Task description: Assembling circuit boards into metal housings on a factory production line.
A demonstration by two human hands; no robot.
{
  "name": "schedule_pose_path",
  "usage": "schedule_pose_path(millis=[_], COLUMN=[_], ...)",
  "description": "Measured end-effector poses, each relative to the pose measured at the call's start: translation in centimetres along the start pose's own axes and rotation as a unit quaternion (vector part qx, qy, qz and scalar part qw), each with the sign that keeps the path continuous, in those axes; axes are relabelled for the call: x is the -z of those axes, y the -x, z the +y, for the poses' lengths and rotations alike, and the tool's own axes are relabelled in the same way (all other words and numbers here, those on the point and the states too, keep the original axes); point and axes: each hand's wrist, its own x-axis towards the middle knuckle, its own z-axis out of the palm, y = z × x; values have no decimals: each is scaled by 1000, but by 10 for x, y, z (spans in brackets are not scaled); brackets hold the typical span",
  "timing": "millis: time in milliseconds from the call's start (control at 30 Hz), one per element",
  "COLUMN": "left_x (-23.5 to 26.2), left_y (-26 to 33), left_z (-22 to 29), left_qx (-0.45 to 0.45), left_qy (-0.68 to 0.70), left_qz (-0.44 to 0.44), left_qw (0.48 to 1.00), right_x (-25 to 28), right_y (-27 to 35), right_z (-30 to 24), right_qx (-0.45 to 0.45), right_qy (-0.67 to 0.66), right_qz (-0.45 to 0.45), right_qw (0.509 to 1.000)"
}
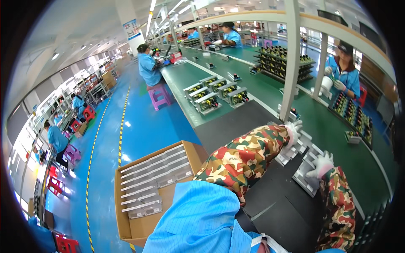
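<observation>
left hand [294, 127] | right hand [321, 164] | both on grey units [304, 173] (grip unclear)

White knit gloves on left grip [294, 127] and right grip [321, 164], camouflage oversleeves, light-blue striped smock.

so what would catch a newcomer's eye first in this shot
Probably the camouflage-patterned sleeve covers low in the middle, leading to the white-gloved left hand and right hand, both resting on grey metal parts at the edge of a dark mat. Next, the open cardboard box of stacked grey pieces on the bright blue floor at lower left. Beyond that, a long green workbench carries rows of small assemblies.
</observation>
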Motion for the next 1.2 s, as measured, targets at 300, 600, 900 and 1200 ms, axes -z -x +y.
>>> schedule_pose_path(millis=[300, 600, 900, 1200], left_x=[228, 252, 254, 258], left_y=[92, 368, 636, 695], left_z=[-69, -96, 5, 76], left_qx=[-87, 143, 395, 427], left_qy=[384, 437, 320, 317], left_qz=[143, 67, -445, -532], left_qw=[908, 886, 738, 659], right_x=[-30, 25, 50, 30], right_y=[35, 29, 14, 43], right_z=[75, 15, -162, -223], right_qx=[-66, -14, 188, 311], right_qy=[-125, -44, 28, 17], right_qz=[42, 210, 210, 198], right_qw=[989, 977, 959, 929])
